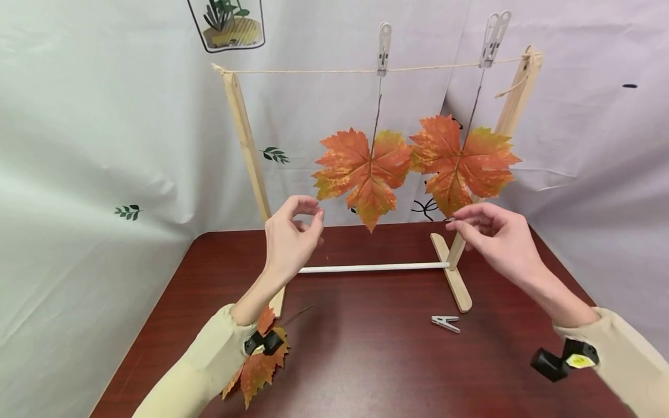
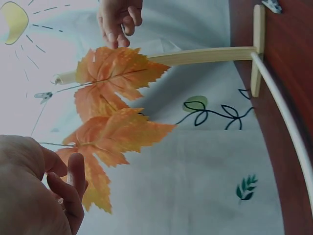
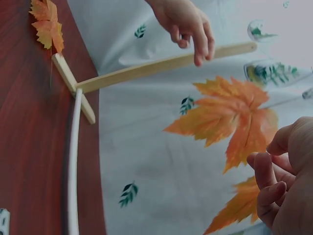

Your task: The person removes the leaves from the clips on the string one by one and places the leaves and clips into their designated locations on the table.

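Note:
Two orange-and-yellow artificial leaves hang by their stems from a string (image 1: 324,71), each under a grey clothespin. My left hand (image 1: 292,235) is raised beside the lower left edge of the left leaf (image 1: 366,171), fingers loosely bent, with nothing visible between them. My right hand (image 1: 493,235) is just below the right leaf (image 1: 462,165), fingers also loosely bent. Its fingertips overlap the leaf's lower tip in the head view; contact cannot be made out. The left clothespin (image 1: 384,49) and right clothespin (image 1: 491,40) grip the string.
A wooden stand with a left post (image 1: 245,136), a right post (image 1: 514,98) and a white crossbar (image 1: 373,268) holds the string. On the dark red table (image 1: 376,348) lie a loose clothespin (image 1: 445,323) and another leaf (image 1: 258,371), partly under my left sleeve. Patterned white cloth (image 1: 130,116) hangs behind.

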### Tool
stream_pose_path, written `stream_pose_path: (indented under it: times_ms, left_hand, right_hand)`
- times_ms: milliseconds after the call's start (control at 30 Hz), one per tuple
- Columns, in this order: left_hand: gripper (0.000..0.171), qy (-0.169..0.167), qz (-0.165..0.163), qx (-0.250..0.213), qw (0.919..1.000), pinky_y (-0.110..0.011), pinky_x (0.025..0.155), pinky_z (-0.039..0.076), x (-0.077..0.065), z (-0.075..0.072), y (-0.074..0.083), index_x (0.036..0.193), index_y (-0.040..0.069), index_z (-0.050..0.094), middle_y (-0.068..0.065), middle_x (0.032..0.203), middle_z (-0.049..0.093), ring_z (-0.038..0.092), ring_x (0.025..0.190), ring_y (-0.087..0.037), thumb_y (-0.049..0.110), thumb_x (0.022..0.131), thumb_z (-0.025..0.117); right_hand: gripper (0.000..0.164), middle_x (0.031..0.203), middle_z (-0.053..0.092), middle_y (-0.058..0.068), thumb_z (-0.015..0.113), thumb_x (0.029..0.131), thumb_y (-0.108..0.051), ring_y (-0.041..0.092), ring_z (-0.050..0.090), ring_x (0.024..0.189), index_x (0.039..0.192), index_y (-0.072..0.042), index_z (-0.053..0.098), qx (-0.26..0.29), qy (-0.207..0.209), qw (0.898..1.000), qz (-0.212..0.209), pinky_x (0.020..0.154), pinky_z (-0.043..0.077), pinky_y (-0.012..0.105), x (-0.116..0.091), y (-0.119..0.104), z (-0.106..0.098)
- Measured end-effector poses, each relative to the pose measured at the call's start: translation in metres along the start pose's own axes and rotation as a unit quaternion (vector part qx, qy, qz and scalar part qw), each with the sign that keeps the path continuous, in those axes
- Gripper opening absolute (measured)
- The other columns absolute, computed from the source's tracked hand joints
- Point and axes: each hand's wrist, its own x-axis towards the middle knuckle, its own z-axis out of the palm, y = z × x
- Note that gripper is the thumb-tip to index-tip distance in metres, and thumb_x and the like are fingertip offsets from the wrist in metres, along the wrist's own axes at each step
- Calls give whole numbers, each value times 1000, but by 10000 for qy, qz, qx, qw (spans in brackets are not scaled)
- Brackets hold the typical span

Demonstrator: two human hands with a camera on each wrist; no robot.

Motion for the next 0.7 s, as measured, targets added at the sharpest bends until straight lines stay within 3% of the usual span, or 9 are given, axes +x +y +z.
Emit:
stream_pose_path:
  times_ms: [233,400,700]
  left_hand:
    - [19,37,91,-144,9998,-24,37,43,19,8,14,108,3,66,-3,90,72,61,44,-9,6,90,69]
    - [19,-32,171,-349,9992,-25,38,44,30,11,21,108,2,65,-5,88,72,62,43,-16,3,89,68]
    - [19,-43,331,-219,9992,-24,33,34,49,17,29,109,2,64,-6,88,72,61,43,-13,6,91,66]
  right_hand:
    - [15,91,75,-3,67,90,4,10,61,58,105,1,68,-26,-41,9997,-238,51,44,18,16,-18,0]
    - [15,90,76,-2,66,91,3,12,62,57,106,2,67,97,-64,9996,-258,52,47,19,25,-24,-3]
    - [15,90,75,-3,66,90,3,10,61,59,105,3,68,62,19,9991,-424,56,48,17,40,-35,-8]
